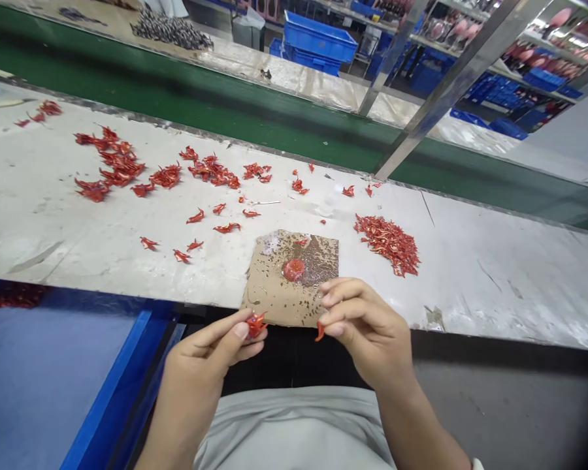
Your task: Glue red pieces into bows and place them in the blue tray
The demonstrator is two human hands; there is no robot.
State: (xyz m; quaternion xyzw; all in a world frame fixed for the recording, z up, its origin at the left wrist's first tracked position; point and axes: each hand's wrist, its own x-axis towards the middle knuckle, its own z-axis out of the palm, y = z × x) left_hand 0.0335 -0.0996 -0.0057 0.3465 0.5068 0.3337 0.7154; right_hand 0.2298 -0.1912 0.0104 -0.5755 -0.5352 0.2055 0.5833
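Between its thumb and fingers, my left hand [215, 346] pinches a spiky red piece [256, 324] in front of the cardboard's near left corner. A small curved red piece [319, 331] hangs from the closed fingertips of my right hand [365, 326], at the near right corner. The stained brown cardboard [279, 297] lies on the table's front edge. On it sit a round red lump [293, 269] and a small red scrap [301, 241]. To its right is a dense pile of small red pieces [389, 243].
Clusters of red pieces [120, 163] lie on the white table [215, 274] at the left, with single ones nearer the cardboard. A blue bin [112, 385] stands below the table at the left. Beyond the green strip [274, 111] a metal post [451, 72] rises.
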